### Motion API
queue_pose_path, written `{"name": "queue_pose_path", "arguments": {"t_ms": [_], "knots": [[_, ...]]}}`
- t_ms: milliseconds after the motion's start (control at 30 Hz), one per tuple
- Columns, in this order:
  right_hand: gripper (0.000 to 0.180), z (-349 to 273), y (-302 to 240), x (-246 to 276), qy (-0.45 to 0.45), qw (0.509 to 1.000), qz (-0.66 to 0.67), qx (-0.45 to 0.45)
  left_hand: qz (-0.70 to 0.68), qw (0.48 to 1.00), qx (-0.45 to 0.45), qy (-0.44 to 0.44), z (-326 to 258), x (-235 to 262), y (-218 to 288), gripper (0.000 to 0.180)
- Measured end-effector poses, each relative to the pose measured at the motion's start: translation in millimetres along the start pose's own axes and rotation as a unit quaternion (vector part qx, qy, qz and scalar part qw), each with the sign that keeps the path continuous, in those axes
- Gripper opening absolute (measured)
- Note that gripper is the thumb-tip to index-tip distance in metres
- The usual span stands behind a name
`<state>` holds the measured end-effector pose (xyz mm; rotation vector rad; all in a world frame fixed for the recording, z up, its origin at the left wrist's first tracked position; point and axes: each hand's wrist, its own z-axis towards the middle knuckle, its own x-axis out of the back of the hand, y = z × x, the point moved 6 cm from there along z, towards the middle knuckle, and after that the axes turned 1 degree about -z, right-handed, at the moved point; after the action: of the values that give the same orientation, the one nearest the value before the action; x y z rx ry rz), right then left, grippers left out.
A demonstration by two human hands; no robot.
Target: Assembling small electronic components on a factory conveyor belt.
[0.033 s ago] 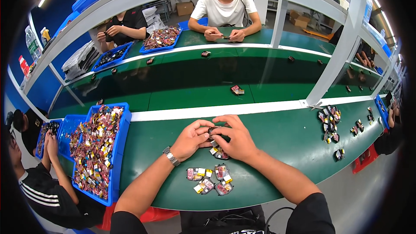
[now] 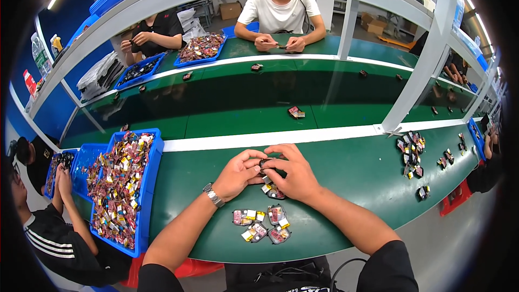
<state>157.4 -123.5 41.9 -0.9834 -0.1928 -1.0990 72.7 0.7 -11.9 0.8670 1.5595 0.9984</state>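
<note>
- Small dark part (image 2: pixel 265 163), pinched between fingertips of both hands just above the green table (image 2: pixel 346 184), near the middle of its near edge; mostly hidden by fingers, so only a blackish, compact shape visible, finer detail too small to tell.
- Left hand (image 2: pixel 237 174), with a metal wristwatch (image 2: pixel 213 195) at the wrist, curled, thumb and forefinger closed on the part's left side.
- Right hand (image 2: pixel 294 176), fingers bent over the top, closed on the same part from the right; fingertips of both hands touching or nearly so.
- Just under the hands, another small piece (image 2: pixel 272 190) lying on the table, with red, yellow and dark patches.
- Closer to the near edge, a cluster of finished-looking flat pieces (image 2: pixel 263 224): rounded dark outlines with pink-red faces and yellow tabs, lying side by side, some touching.
- At the left edge of the table, a blue tray (image 2: pixel 153 184) heaped with many small red, yellow and silver pieces; a second blue tray (image 2: pixel 86 154) beside it, farther left.
- Toward the right edge, a loose pile of similar pieces (image 2: pixel 412 153), well apart from the hands.
- Beyond the white stripe, a single small piece (image 2: pixel 295 112) lying alone on the darker middle strip of the table.
- Across the far edge, a person in a white shirt (image 2: pixel 280 13), hands together on the table.
- At the lower left, another person in a dark striped sleeve (image 2: pixel 51 238), reaching toward the trays.
</note>
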Motion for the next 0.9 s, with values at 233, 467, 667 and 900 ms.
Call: {"name": "queue_pose_path", "arguments": {"t_ms": [233, 467, 667, 900], "knots": [[0.015, -1.9, 6.6, -2.6, -0.014, 0.998, 0.053, -0.036, 0.013, 1.000, 0.004, 0.002, -0.7, 2.4, -2.3, 0.026], [0.018, -6.1, 6.7, -11.2, -0.001, 0.996, 0.037, -0.080, -0.023, 1.000, -0.014, 0.006, -0.1, 3.3, -3.8, 0.024], [0.018, -1.3, 4.3, -13.4, 0.006, 0.993, 0.095, -0.066, -0.018, 0.998, -0.058, 0.018, -0.8, 6.2, -1.9, 0.024], [0.016, -2.3, 2.4, -7.6, 0.032, 0.996, 0.066, -0.054, -0.035, 0.997, -0.069, -0.004, 0.2, 2.3, 0.8, 0.023]]}}
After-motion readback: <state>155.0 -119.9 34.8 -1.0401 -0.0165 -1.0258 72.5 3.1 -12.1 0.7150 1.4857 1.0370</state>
